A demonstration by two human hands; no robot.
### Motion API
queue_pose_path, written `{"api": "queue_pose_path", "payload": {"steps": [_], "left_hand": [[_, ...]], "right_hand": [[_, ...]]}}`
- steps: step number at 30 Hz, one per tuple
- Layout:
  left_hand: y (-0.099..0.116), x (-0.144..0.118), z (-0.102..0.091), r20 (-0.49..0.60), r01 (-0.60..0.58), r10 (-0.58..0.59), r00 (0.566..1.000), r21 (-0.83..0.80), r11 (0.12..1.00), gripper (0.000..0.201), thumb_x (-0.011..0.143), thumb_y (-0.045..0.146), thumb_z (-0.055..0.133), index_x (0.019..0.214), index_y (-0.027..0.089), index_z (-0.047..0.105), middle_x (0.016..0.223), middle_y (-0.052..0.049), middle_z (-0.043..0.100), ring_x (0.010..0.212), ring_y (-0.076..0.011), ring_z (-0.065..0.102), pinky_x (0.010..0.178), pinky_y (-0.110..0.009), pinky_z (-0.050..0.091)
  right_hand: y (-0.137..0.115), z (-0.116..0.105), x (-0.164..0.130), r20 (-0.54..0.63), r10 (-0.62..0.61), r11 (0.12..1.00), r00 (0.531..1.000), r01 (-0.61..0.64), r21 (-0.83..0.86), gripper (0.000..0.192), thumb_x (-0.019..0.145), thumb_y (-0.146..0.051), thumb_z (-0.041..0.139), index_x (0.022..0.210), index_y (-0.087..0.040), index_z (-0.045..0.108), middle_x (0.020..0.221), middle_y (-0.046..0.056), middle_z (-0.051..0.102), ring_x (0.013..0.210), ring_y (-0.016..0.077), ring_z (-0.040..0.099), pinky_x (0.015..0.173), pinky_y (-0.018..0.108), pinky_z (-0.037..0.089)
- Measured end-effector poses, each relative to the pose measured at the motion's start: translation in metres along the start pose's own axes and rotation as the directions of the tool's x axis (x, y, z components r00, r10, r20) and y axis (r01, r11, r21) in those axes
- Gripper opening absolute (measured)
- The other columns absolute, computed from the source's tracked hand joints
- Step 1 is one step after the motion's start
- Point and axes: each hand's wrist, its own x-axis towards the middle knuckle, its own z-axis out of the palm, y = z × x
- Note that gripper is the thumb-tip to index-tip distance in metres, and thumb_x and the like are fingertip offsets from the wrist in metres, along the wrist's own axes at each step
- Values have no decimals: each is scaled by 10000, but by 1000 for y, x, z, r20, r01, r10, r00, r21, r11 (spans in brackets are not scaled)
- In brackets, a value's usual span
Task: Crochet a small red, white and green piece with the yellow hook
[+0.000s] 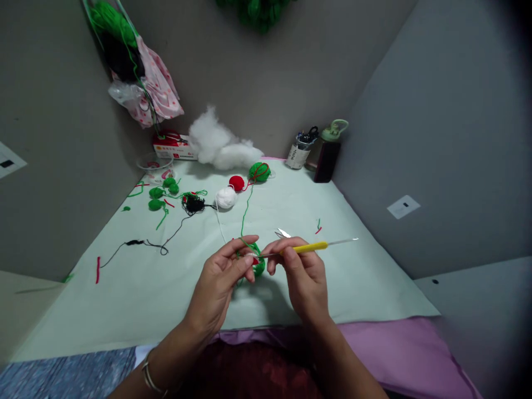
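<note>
My left hand (222,280) pinches a small green crochet piece (258,265) with a bit of red in it, just above the near part of the pale green table (137,299). My right hand (301,274) grips a crochet hook with a yellow handle (310,247); its metal tip reaches into the green piece. A green strand (246,213) runs from the piece back to a green yarn ball (260,172). Small scissors (283,234) lie just behind my right hand.
Red (236,182) and white (225,197) yarn balls, black yarn (194,205), several small green crochet bits (157,194), white stuffing (220,145), a box (172,147), a plastic cup (155,166), a jar (300,151) and a dark bottle (328,155) crowd the back. Bags (141,83) hang on the wall.
</note>
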Motion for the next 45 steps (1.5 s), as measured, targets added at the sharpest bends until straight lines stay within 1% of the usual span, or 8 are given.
{"api": "queue_pose_path", "payload": {"steps": [4, 9, 14, 22, 27, 32, 38, 45], "left_hand": [[-2, -1, -1, -3, -47, 47, 999, 40, 998, 283, 838, 260, 835, 1119, 231, 807, 828, 16, 632, 669, -83, 565, 717, -226, 480], [-10, -1, 1, -16, -92, 92, 996, 36, 995, 316, 846, 252, 827, 1159, 250, 785, 846, 14, 627, 726, -107, 577, 716, -227, 510], [-11, -3, 3, -29, -68, 66, 997, -81, 994, 445, 822, 255, 856, 1254, 242, 750, 887, -3, 658, 777, -121, 595, 710, -213, 509], [3, 2, 4, 73, 159, -145, 987, -269, 950, 443, 792, 177, 866, 1218, 124, 755, 748, 23, 580, 543, -40, 412, 524, -169, 397], [-4, 0, 10, 3, 23, -22, 1000, -112, 993, 419, 792, 222, 875, 1194, 161, 770, 809, 8, 638, 589, -58, 501, 584, -188, 450], [-5, 6, 4, 58, 137, -126, 990, -231, 963, 422, 775, 250, 893, 1168, 137, 788, 769, 14, 605, 540, -30, 428, 516, -151, 403], [-1, 5, 0, 52, 123, -114, 992, -255, 959, 306, 772, 182, 879, 1068, 153, 810, 800, 9, 598, 533, -18, 401, 505, -142, 390], [-4, -1, 7, 44, 41, -38, 998, -81, 996, 382, 834, 232, 835, 1205, 178, 764, 852, 10, 614, 574, -41, 479, 559, -182, 429]], "right_hand": [[-7, -1, -7, 77, -189, 943, 979, 203, -264, 207, 1055, -201, 508, 1045, -233, 712, 953, 45, 732, 742, 147, 679, 699, 308, 582], [-7, 1, -10, 326, -461, 601, 825, 561, -569, 255, 1011, -95, 520, 1187, -213, 663, 1021, 99, 766, 940, 209, 729, 774, 345, 618], [2, 3, -10, 406, -519, 370, 752, 626, -686, 361, 983, -100, 609, 1304, -249, 683, 1032, 99, 753, 897, 206, 729, 718, 323, 623], [-5, 6, -3, -42, -203, 962, 978, 192, -197, 211, 1030, -211, 563, 988, -249, 766, 872, 30, 695, 694, 151, 645, 626, 307, 566], [0, 9, -1, 11, -238, 923, 971, 229, -309, 202, 1014, -164, 589, 1044, -249, 769, 956, 50, 744, 783, 164, 684, 663, 301, 584], [0, 3, -4, 265, -480, 595, 836, 533, -602, 336, 951, -64, 639, 1192, -265, 758, 1081, 87, 763, 946, 209, 721, 779, 351, 611], [-9, 3, -2, -42, -246, 932, 968, 224, -284, 185, 1006, -189, 597, 982, -250, 770, 869, 35, 713, 756, 173, 656, 680, 334, 564], [-1, 4, 1, -19, -111, 974, 994, 105, -198, 156, 999, -270, 638, 984, -253, 793, 861, 25, 719, 696, 144, 622, 663, 297, 546]]}}
